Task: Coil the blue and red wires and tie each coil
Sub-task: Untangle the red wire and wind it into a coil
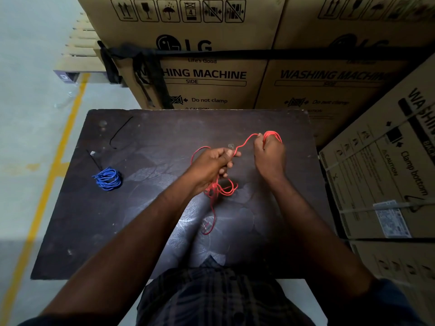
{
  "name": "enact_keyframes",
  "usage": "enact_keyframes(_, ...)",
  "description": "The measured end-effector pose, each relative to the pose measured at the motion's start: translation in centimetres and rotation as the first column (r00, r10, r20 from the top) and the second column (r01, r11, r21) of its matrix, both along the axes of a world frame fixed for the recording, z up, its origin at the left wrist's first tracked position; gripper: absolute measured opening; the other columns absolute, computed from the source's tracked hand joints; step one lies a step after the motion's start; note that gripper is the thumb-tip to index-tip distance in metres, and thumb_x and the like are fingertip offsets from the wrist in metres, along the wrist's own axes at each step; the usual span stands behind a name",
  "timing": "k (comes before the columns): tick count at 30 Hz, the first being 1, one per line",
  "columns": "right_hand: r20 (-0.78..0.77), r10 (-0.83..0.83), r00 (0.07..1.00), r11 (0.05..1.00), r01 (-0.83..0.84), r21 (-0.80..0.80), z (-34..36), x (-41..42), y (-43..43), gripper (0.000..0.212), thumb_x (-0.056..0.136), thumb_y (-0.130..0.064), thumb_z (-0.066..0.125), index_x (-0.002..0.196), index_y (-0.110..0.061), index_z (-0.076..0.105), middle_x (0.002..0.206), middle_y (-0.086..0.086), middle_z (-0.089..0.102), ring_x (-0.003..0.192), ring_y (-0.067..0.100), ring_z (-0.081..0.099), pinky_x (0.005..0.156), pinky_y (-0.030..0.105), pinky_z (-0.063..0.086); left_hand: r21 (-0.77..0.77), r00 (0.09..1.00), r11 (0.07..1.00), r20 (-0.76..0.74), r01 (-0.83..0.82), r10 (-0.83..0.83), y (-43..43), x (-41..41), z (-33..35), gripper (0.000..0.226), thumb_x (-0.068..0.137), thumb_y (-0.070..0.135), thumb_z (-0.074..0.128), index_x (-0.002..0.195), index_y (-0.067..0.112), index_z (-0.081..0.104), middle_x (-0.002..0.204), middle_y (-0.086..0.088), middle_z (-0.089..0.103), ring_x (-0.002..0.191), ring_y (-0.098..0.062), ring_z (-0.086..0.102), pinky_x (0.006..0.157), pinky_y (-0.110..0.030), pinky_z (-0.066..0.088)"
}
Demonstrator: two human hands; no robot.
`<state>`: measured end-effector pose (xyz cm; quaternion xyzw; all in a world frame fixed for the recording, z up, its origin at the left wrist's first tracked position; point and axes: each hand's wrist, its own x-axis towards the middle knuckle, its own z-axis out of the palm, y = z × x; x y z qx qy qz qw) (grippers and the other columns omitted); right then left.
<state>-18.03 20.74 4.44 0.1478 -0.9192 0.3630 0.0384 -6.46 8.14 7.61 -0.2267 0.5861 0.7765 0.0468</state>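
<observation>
The red wire [244, 141] runs between both hands above the dark table [94, 220]. My right hand [269, 156] is closed around a small red coil wound over its fingers. My left hand [211, 167] pinches the same wire a short way along. Loose red loops hang below the left hand and trail down to the tabletop. The blue wire [108, 178] lies coiled on the left of the table, with a black tie [94, 160] sticking out of it.
A second black tie [121, 131] lies at the table's far left. Large cardboard washing machine boxes [211, 74] stand right behind the table and another stack of boxes [381, 175] along its right side. A yellow floor line [54, 165] runs on the left.
</observation>
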Motion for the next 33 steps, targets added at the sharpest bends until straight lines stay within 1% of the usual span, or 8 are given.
enact_keyframes(9,-0.013,-0.101,0.995,0.972,0.096,-0.212,-0.2,-1.2,1.2,0.040,0.095,-0.023,0.044,0.061,-0.024,0.024,0.059,-0.001,0.035,0.060,0.023,0.037,0.060,0.033,0.022,0.146,0.999,0.989,-0.015,0.032,-0.030,-2.3,0.8,1.4,0.024,0.103,0.022,0.044,0.100,0.011,0.066,0.057,0.008,0.042,0.043,-0.001,0.028,0.045,-0.014,0.033)
enact_keyframes(12,0.318,-0.166,0.934,0.885,0.283,-0.370,0.0,-2.0,1.1,0.036,0.096,-0.023,0.041,0.061,-0.022,0.034,0.053,0.003,0.047,0.049,0.023,0.047,0.051,0.034,0.033,0.047,0.997,0.996,-0.026,0.072,-0.071,-2.5,1.1,1.1,0.023,0.103,0.020,0.044,0.096,0.013,0.065,0.059,0.005,0.046,0.049,-0.006,0.035,0.052,-0.018,0.042)
enact_keyframes(14,0.604,-0.054,0.795,0.725,0.447,-0.524,0.4,-1.8,0.5,0.034,0.097,-0.016,0.038,0.063,-0.019,0.037,0.042,-0.005,0.042,0.036,0.012,0.042,0.043,0.025,0.030,0.033,0.996,0.997,-0.064,0.068,-0.066,-2.4,1.1,0.5,0.021,0.102,0.012,0.045,0.105,0.011,0.065,0.066,0.004,0.051,0.055,-0.006,0.043,0.058,-0.018,0.045)
enact_keyframes(16,0.702,0.102,0.704,0.634,0.498,-0.592,0.8,-0.9,-0.1,0.033,0.098,-0.015,0.038,0.066,-0.018,0.038,0.039,-0.010,0.037,0.032,0.008,0.037,0.042,0.021,0.027,-0.058,0.994,0.998,-0.106,0.004,-0.010,-2.4,1.1,-0.3,0.024,0.101,0.005,0.045,0.112,0.011,0.065,0.068,0.005,0.053,0.060,-0.003,0.049,0.063,-0.016,0.046)
enact_keyframes(22,0.604,0.420,0.677,0.672,0.215,-0.709,-0.3,2.3,-0.7,0.026,0.102,-0.024,0.043,0.083,-0.011,0.055,0.045,-0.011,0.033,0.037,0.007,0.035,0.041,0.019,0.029,-0.552,0.984,0.816,-0.137,-0.170,0.112,-2.1,0.4,-2.2,0.031,0.098,0.000,0.050,0.124,0.010,0.062,0.087,0.000,0.052,0.059,0.001,0.062,0.068,-0.023,0.057)
enact_keyframes(27,0.494,0.591,0.638,0.702,-0.104,-0.705,-0.1,4.2,-1.3,0.016,0.097,-0.017,0.054,0.083,-0.012,0.061,0.047,-0.001,0.043,0.036,0.005,0.031,0.041,0.022,0.025,-0.581,0.991,0.803,-0.102,-0.131,0.088,-1.1,0.1,-2.1,0.042,0.091,-0.002,0.060,0.130,0.015,0.058,0.079,-0.003,0.059,0.061,-0.010,0.068,0.065,-0.032,0.060)
enact_keyframes(30,0.495,0.564,0.661,0.729,-0.116,-0.675,0.5,4.3,-1.3,0.013,0.093,-0.015,0.061,0.082,-0.007,0.060,0.042,-0.010,0.044,0.034,0.003,0.029,0.037,0.019,0.022,-0.573,0.986,0.803,-0.099,-0.164,0.131,-0.9,0.1,-1.7,0.047,0.086,-0.006,0.064,0.128,0.012,0.049,0.077,-0.019,0.061,0.061,-0.019,0.070,0.059,-0.032,0.060)
enact_keyframes(33,0.486,0.476,0.733,0.774,-0.085,-0.628,0.3,4.1,-1.4,0.028,0.092,-0.020,0.063,0.067,-0.011,0.055,0.040,-0.009,0.039,0.037,0.006,0.028,0.038,0.021,0.023,-0.587,0.986,0.792,-0.105,-0.168,0.132,-0.8,0.0,-1.5,0.052,0.080,0.000,0.074,0.122,0.014,0.048,0.069,-0.010,0.065,0.058,-0.016,0.069,0.058,-0.030,0.058)
